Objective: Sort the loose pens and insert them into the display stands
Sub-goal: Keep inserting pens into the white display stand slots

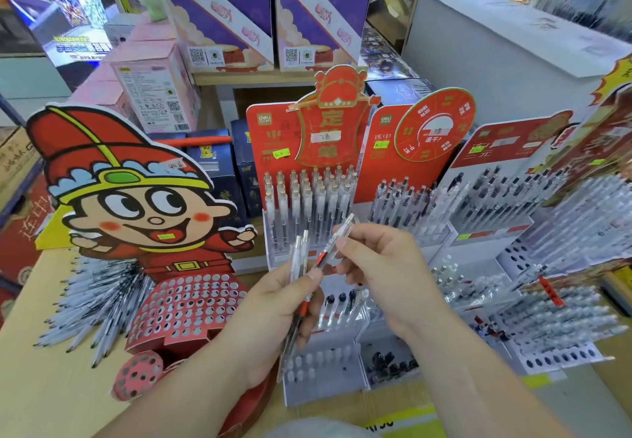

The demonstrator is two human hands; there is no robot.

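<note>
Fingers (347,246) of the right hand (386,266) were pinched on one pen (343,229); the bundle (298,253) gripped by the left hand (273,307) could seemingly be dragged loose.

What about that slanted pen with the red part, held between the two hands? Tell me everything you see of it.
The pen is slim, with a clear plastic-looking barrel and a red-orange grip near its lower end. It is tilted, top up and to the right, in front of a display stand. The fingers of the right hand pinch the barrel; the lower end sits at the thumb of the left hand, which grips a bundle of pens. Its tip is too small to see.
</note>
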